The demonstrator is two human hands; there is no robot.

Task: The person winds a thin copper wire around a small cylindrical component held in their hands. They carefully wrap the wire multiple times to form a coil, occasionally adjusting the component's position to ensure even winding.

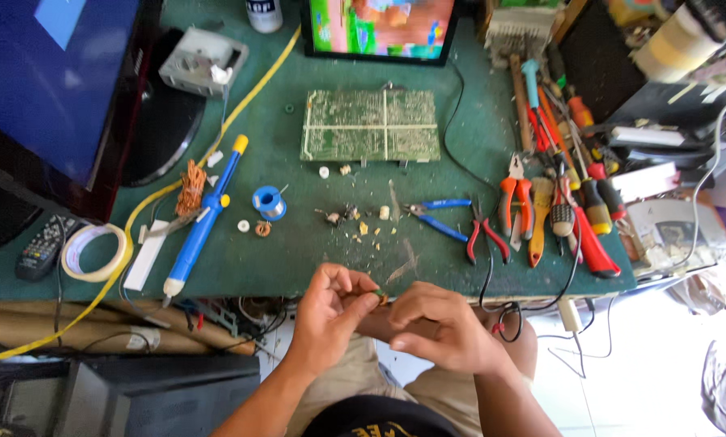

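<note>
My left hand (330,311) and my right hand (436,324) meet at the near edge of the green workbench (476,154), just above my lap. Both pinch one small dark electronic component (379,297) between the fingertips; it is mostly hidden by the fingers. A green circuit board (371,125) lies solder side up in the middle of the bench, well beyond my hands. Small loose parts and snipped bits (355,217) are scattered between the board and my hands.
A blue desoldering pump (205,214), solder spool (268,202) and tape roll (94,252) lie left. Blue-handled pliers (440,217), red cutters (484,235) and several screwdrivers (573,186) lie right. A dark monitor (55,89) stands at the left, a lit screen (379,28) behind.
</note>
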